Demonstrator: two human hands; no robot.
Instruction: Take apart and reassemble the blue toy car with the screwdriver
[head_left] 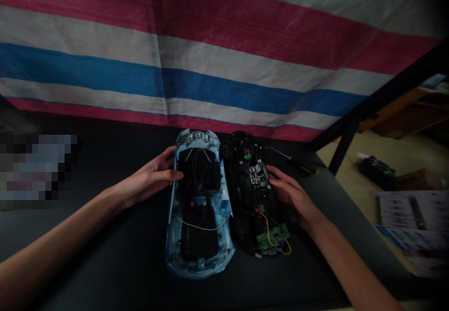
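A light-blue toy car body shell [172,236] lies upside down on the black table, its dark inside and thin wires facing up. My left hand [156,177] grips its left side, thumb over the rim and fingers behind. Close along its right side is the black toy car chassis [245,189], with wheels, and a green circuit board [273,237] on yellow and red wires at its near end. My right hand [293,194] holds the chassis by its right side; some fingertips are hidden behind it.
A screwdriver [303,166] with a black and yellow handle lies beyond my right hand. A striped sheet [210,82] hangs behind the table [115,259]. A blurred-out item [38,166] is at the left. Boxes and printed sheets [403,213] lie on the floor to the right.
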